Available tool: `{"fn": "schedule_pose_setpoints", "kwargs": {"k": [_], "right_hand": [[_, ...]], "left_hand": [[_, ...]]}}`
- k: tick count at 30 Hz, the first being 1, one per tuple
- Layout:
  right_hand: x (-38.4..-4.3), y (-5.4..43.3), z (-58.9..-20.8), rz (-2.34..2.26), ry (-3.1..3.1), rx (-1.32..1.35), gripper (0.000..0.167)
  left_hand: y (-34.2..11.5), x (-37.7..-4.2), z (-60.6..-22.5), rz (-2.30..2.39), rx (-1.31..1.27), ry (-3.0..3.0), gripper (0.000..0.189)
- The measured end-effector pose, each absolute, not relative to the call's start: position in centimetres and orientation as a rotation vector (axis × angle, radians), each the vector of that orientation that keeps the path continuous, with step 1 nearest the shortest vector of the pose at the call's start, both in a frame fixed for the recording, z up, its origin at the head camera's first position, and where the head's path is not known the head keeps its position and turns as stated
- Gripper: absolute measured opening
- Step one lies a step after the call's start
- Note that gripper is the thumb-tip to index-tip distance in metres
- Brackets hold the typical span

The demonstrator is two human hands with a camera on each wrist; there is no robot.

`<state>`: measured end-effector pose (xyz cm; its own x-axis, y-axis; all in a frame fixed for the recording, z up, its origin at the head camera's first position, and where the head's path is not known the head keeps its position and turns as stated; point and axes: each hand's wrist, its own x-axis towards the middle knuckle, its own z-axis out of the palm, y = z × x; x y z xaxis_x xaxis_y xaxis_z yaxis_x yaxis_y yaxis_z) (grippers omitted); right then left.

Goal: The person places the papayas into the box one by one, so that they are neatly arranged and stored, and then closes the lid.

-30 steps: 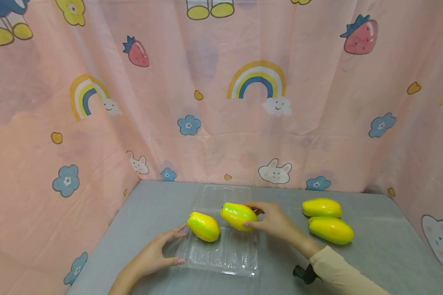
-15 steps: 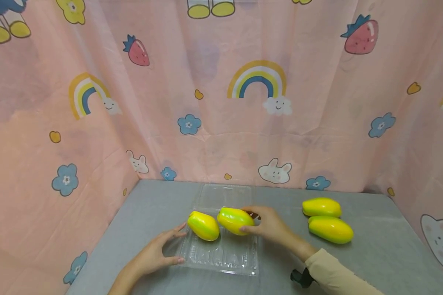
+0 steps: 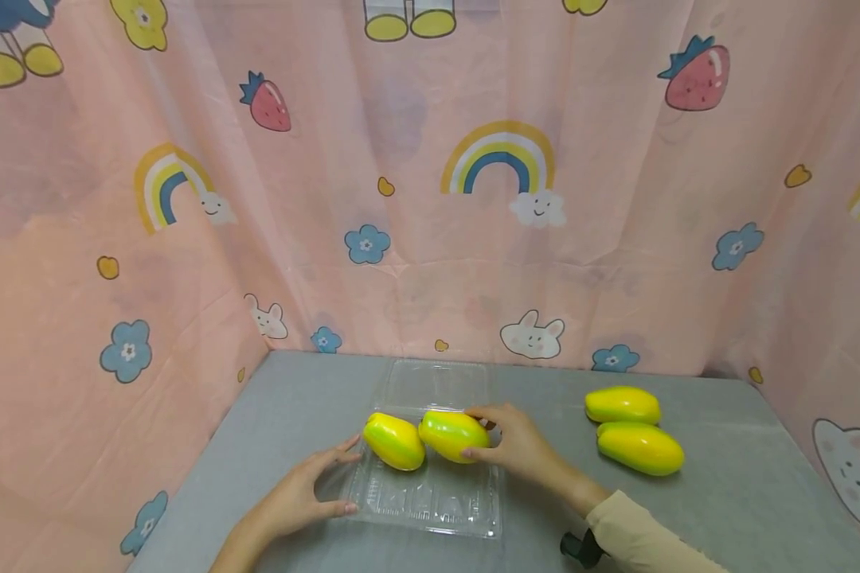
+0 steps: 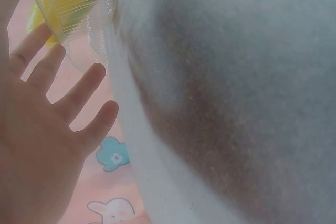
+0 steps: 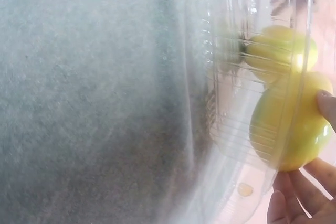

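In the head view my right hand [image 3: 521,447] grips a yellow-green papaya [image 3: 453,436] at its right end, thumb near and fingers on the far side. This papaya is over the clear plastic container [image 3: 430,509], close beside another papaya [image 3: 394,442] that lies in it. My left hand [image 3: 294,492] is at the container's left edge, thumb and fingers spread and holding nothing. Through the clear wall in the right wrist view, the gripped papaya [image 5: 289,124] shows with thumb and fingers around it. The left wrist view has the left hand [image 4: 47,114] with spread fingers near the container wall.
Two more papayas, one behind [image 3: 623,405] and one in front [image 3: 641,448], lie at the right of the grey table [image 3: 559,509]. The container's lid [image 3: 437,383] lies folded back towards the patterned curtain [image 3: 430,278].
My right hand has brought its papaya slightly left and nearer, down beside the one in the container. The left hand has stayed in place.
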<state>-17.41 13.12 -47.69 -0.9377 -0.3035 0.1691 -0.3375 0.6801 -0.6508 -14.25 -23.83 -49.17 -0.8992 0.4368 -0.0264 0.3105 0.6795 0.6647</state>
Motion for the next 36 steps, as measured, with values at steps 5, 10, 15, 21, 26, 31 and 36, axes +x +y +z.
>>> {"fn": "schedule_pose_setpoints", "kwargs": {"k": [5, 10, 15, 21, 26, 31, 36], "right_hand": [[-17.2, 13.1, -48.0, 1.082, -2.803, 0.561, 0.061], [-17.2, 13.1, -48.4, 1.028, -2.8, 0.574, 0.06], [-17.3, 13.0, -48.6, 1.032, -2.8, 0.569, 0.061], [-17.3, 12.9, -48.8, 0.982, -2.802, 0.564, 0.06], [-17.3, 12.8, -48.9, 0.913, -2.809, 0.555, 0.059], [-17.3, 12.7, -48.9, 0.873, -2.838, 0.537, 0.06], [-17.2, 12.7, -48.9, 0.795, -2.831, 0.568, 0.062]], "left_hand": [[-23.8, -14.3, -49.2, 1.012, 0.625, 2.713, 0.075], [-23.8, -14.3, -49.3, 1.023, 0.623, 2.709, 0.074], [-23.8, -14.3, -49.2, 1.036, 0.619, 2.706, 0.076], [-23.7, -14.4, -49.2, 1.04, 0.609, 2.699, 0.076], [-23.8, -14.4, -49.3, 1.045, 0.608, 2.696, 0.076], [-23.9, -14.4, -49.4, 1.045, 0.613, 2.698, 0.076], [-23.9, -14.4, -49.4, 1.048, 0.615, 2.695, 0.076]]}}
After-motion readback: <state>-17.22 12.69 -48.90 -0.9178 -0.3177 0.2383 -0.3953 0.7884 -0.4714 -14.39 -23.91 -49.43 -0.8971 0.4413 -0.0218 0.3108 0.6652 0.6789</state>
